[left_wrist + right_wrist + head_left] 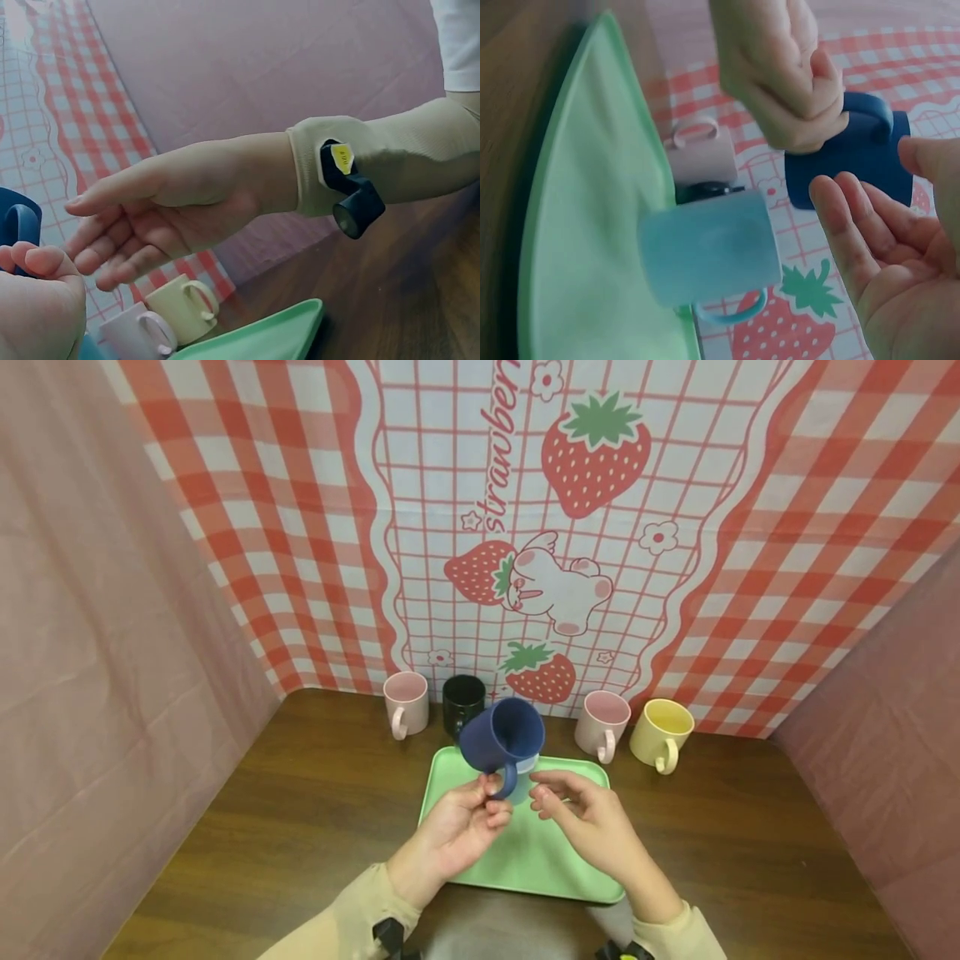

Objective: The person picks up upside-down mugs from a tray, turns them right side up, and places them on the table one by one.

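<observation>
My left hand (pixel 461 835) pinches the handle of a dark blue mug (pixel 491 739), held tilted above the green tray (pixel 551 864). The mug's mouth faces up and to the right in the head view. Just right of the handle is my right hand (pixel 596 827), fingers loosely extended and apart from the mug; its palm shows in the right wrist view. A light blue mug (pixel 712 247) stands on the tray, mostly hidden behind the dark blue mug and the hands in the head view.
Along the back of the wooden table stand a pink mug (pixel 406 703) and a black mug (pixel 462 697) on the left. Another pink mug (pixel 602 723) and a yellow mug (pixel 662 733) are on the right. A strawberry-print cloth (pixel 480 468) hangs behind them.
</observation>
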Demonstrator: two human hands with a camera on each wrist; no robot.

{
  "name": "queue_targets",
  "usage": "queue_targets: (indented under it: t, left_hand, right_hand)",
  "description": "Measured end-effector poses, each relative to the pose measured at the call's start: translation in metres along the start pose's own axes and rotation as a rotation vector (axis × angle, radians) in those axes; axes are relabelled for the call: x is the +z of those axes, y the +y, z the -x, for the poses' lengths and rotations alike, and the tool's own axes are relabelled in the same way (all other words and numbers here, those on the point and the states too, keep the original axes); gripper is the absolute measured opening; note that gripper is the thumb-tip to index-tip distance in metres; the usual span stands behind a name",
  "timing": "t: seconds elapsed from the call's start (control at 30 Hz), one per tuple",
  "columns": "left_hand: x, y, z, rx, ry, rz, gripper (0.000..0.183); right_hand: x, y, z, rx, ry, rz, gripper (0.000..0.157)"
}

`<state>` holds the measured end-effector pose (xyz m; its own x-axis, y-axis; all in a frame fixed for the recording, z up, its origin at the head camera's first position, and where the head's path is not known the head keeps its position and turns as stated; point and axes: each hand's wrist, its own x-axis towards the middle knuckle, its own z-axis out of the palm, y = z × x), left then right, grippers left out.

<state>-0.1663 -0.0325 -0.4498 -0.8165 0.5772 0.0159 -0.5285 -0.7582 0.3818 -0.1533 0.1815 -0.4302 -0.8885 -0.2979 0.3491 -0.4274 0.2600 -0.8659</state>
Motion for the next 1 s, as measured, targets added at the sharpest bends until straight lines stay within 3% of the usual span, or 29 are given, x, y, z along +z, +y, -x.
queue_targets:
  t: [0.13, 0.37, 1.0]
  left_hand:
    - [0.001, -0.003, -0.001, -0.009, 0.023, 0.022, 0.031]
    - [0.002, -0.007, -0.002, -0.017, 0.048, 0.031, 0.028]
    - [-0.003, -0.011, -0.004, 0.01, 0.119, -0.109, 0.032]
  right_hand:
    - [0.004, -0.005, -0.005, 0.068, 0.043, -0.019, 0.024]
    - [0.013, -0.013, -0.014, 0.111, 0.088, -0.022, 0.02]
    - [0.025, -0.02, -0.016, 0.199, 0.145, -0.051, 0.024]
